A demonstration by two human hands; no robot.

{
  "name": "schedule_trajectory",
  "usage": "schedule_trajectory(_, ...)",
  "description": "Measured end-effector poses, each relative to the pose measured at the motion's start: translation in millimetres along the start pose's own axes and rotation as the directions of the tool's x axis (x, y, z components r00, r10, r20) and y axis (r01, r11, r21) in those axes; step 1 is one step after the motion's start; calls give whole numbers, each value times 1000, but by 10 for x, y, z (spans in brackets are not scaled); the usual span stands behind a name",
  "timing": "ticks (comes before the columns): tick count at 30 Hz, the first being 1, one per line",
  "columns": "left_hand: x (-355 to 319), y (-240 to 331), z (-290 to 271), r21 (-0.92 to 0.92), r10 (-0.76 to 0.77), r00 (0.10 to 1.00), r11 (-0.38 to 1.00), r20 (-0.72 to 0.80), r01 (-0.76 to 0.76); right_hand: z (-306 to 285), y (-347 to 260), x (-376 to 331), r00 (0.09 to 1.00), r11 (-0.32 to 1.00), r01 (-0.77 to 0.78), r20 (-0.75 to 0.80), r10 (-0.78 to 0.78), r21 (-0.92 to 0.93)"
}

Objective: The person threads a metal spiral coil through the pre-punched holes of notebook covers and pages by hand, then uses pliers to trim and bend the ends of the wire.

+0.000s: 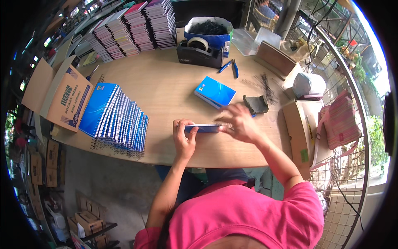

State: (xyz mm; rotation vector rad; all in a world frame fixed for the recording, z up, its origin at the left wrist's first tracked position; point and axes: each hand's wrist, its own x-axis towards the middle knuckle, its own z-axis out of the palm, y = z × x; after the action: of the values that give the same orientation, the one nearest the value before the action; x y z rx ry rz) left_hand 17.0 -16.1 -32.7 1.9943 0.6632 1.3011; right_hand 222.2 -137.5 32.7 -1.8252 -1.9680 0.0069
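Observation:
A small blue memo notebook (203,129) is held edge-up above the table, its bound edge facing me. My left hand (184,135) grips its left end, thumb in front and fingers behind. At the other end, my right hand (238,123) is closed around a thin wire spiral (224,124) at the notebook's edge; its fingers are slightly blurred. Beyond lies a short stack of blue notebooks (215,92) without visible coils. A dark curved block (256,104) sits just past my right hand. On the left leans a long row of blue notebooks (118,118) with wire spirals sticking out.
Loose wire spirals (265,87) lie at the right, near blue-handled pliers (230,68). A tape dispenser (200,54) and a container of dark coils (208,28) stand at the back, beside tall notebook stacks (134,29). An open carton (66,95) flanks the left edge; wire mesh (346,166) borders the right.

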Motion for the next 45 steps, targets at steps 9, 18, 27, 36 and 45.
schedule_trajectory(9,65,-43,103,66,36,999,997,17,-37,-407,789,-124,886,912,-407,-221,407,47)
schedule_trajectory(18,175,-84,46,-64,95,981,994,171,-85,-261,678,160,917,657,-245,391,-83,713)
schedule_trajectory(27,213,-118,35,-134,81,970,990,228,-52,-140,636,124,884,592,-322,459,-91,739)
schedule_trajectory(36,228,-124,40,-128,92,970,990,225,-64,-124,506,214,898,624,-303,434,-65,720)
schedule_trajectory(45,166,-148,22,-183,32,967,983,254,16,-140,388,224,936,538,-245,342,-87,806)
